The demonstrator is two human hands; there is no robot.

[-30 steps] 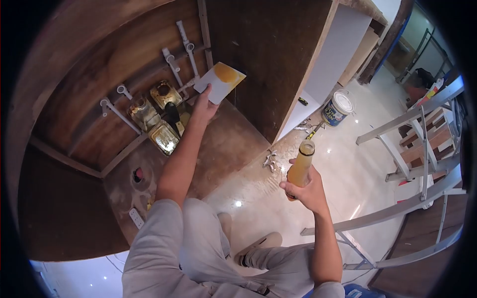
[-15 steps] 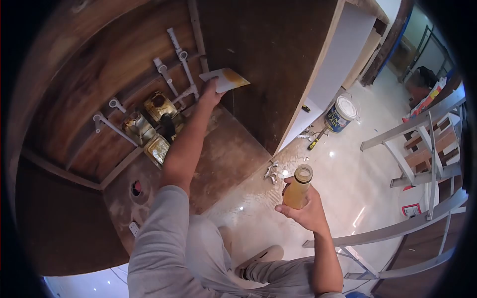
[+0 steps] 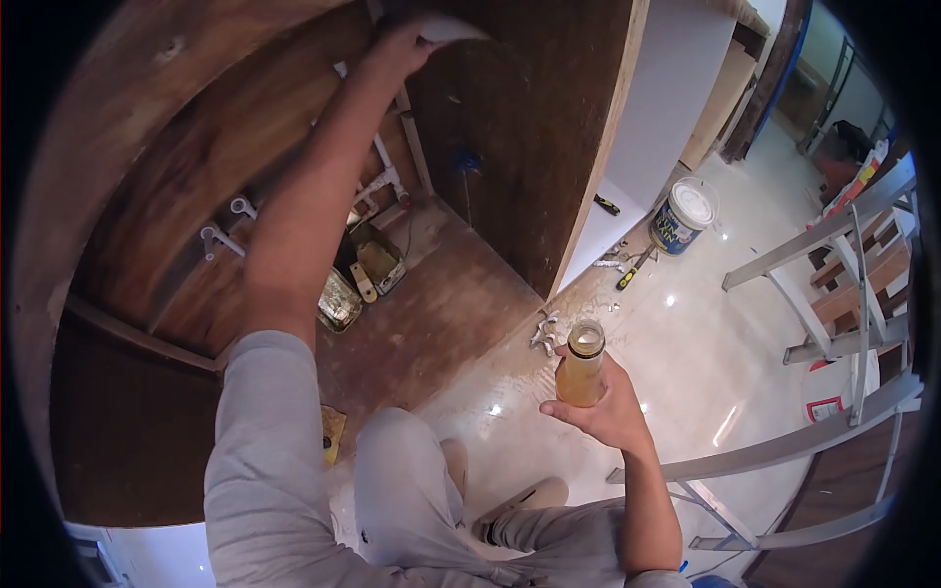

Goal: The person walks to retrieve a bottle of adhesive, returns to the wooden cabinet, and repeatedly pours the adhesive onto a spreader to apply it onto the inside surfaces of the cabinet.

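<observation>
My left hand [image 3: 400,49] is raised high against the dark wooden panel [image 3: 529,127]. Its fingers pinch a thin white sheet [image 3: 453,31], partly blurred and seen nearly edge-on. Lower right, my right hand [image 3: 610,410] wraps around an open-topped clear bottle [image 3: 584,365] of amber liquid, held upright over the floor. Beneath my left arm lie open, stained metal tins [image 3: 341,299]. One tin holds a flat tool with a pale handle [image 3: 364,282].
White pipes [image 3: 387,169] run along the cabinet's back wall. A paint bucket [image 3: 686,211] and a yellow-black handled tool [image 3: 635,269] are on the pale floor beside scraps [image 3: 544,331]. A metal ladder [image 3: 784,456] stands at the right. A yellow piece [image 3: 333,433] lies near my knee.
My left hand has moved up the panel with the white sheet, which now shows edge-on. The bottle stays upright in my right hand. My view has shifted slightly.
</observation>
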